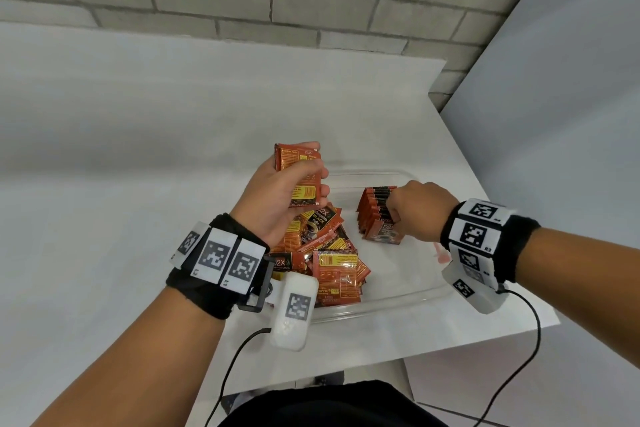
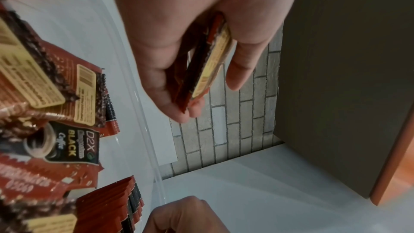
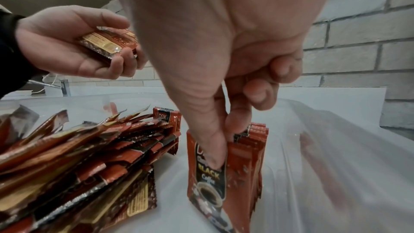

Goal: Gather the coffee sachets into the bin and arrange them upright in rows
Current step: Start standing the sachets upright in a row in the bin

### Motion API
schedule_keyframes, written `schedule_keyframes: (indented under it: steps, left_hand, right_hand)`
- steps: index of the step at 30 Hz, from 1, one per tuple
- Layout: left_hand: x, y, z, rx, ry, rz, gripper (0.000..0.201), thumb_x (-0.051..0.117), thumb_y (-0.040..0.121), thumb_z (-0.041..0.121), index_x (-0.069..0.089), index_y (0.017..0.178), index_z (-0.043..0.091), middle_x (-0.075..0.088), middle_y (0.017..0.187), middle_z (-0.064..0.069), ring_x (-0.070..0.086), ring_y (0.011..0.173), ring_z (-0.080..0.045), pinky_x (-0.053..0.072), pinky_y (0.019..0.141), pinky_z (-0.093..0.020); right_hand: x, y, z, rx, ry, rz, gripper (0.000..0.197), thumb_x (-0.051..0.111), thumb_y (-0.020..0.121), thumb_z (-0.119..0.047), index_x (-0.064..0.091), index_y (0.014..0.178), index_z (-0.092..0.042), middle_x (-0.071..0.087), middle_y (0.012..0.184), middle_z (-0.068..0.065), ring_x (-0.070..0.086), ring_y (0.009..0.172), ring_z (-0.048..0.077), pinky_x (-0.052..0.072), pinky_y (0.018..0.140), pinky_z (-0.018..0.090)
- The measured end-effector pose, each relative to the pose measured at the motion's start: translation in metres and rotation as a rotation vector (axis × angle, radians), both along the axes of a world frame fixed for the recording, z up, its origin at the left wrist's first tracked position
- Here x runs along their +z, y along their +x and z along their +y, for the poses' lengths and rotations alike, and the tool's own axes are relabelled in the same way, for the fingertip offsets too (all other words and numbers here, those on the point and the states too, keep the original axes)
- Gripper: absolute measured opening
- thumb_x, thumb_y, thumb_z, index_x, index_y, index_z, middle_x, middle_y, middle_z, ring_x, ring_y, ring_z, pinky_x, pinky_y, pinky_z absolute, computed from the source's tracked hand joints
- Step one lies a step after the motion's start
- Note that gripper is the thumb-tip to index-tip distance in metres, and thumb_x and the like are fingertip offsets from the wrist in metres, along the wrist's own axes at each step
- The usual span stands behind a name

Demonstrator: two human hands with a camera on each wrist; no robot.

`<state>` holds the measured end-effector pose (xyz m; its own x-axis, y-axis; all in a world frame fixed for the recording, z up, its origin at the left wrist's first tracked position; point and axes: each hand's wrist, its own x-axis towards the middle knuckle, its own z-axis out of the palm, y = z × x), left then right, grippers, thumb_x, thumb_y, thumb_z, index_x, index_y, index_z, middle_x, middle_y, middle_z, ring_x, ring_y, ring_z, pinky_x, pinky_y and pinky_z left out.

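Inside a clear bin (image 1: 398, 302) on a white desk (image 1: 138, 149), the right hand (image 1: 415, 208) pinches an upright row of sachets (image 1: 375, 215) at 3 o'clock; the left hand (image 1: 277, 198) grips a small stack (image 1: 301, 177) above the loose pile (image 1: 329, 253) at 9 o'clock.

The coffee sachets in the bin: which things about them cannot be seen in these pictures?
- Upright row: its count; head view, the right hand covers part.
- Held stack: its count; left wrist view, the left hand wraps it.
- Loose pile: lower sachets overlapped; near ones blurred in the right wrist view.
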<state>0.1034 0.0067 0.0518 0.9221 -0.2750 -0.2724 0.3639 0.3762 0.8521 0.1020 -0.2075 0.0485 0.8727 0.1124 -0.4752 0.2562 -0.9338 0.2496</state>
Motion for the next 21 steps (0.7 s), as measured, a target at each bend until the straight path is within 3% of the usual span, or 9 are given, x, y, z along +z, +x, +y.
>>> schedule_keyframes:
  steps: [6, 12, 16, 19, 21]
  left_hand:
    - [0.0, 0.0, -0.001, -0.006, 0.0, 0.003, 0.03, 0.059, 0.09, 0.012, 0.06, 0.12, 0.014, 0.064, 0.089, -0.009, 0.064, 0.071, -0.019, 0.057, 0.07, -0.033]
    - [-0.002, 0.0, -0.002, -0.01, -0.001, 0.011, 0.031, 0.059, 0.09, 0.012, 0.06, 0.121, 0.014, 0.064, 0.087, -0.008, 0.064, 0.07, -0.019, 0.057, 0.069, -0.032]
    - [-0.003, 0.0, 0.0, -0.043, -0.001, 0.046, 0.031, 0.053, 0.093, 0.015, 0.056, 0.124, 0.008, 0.064, 0.086, -0.012, 0.064, 0.066, -0.023, 0.057, 0.062, -0.033]
    - [-0.004, 0.001, 0.0, -0.067, -0.014, 0.096, 0.032, 0.042, 0.096, 0.013, 0.054, 0.124, 0.004, 0.064, 0.091, -0.019, 0.065, 0.068, -0.028, 0.057, 0.061, -0.036]
    - [-0.005, 0.001, -0.003, -0.088, 0.006, 0.099, 0.029, 0.043, 0.096, 0.009, 0.056, 0.122, 0.006, 0.066, 0.096, -0.021, 0.067, 0.075, -0.029, 0.058, 0.065, -0.039]
  right_hand:
    - [-0.002, 0.001, 0.001, 0.02, -0.005, 0.002, 0.005, 0.059, 0.087, -0.016, 0.058, 0.087, -0.01, 0.055, 0.085, 0.005, 0.05, 0.069, 0.021, 0.03, 0.048, 0.022]
    - [0.001, 0.001, 0.001, 0.001, 0.051, -0.021, 0.017, 0.064, 0.086, -0.023, 0.051, 0.092, -0.013, 0.057, 0.093, 0.006, 0.051, 0.075, 0.021, 0.039, 0.063, 0.028]
    - [0.004, 0.003, -0.001, -0.014, 0.08, -0.027, 0.023, 0.066, 0.085, -0.028, 0.052, 0.096, -0.012, 0.058, 0.095, 0.006, 0.05, 0.076, 0.02, 0.034, 0.055, 0.025]
    - [0.014, 0.006, -0.005, -0.084, 0.196, -0.029, 0.026, 0.068, 0.083, -0.037, 0.051, 0.089, -0.018, 0.055, 0.087, 0.0, 0.05, 0.072, 0.016, 0.034, 0.052, 0.024]
    - [0.026, 0.008, -0.006, -0.133, 0.409, -0.083, 0.026, 0.068, 0.083, -0.041, 0.055, 0.095, -0.022, 0.056, 0.088, -0.002, 0.049, 0.068, 0.008, 0.037, 0.056, 0.021]
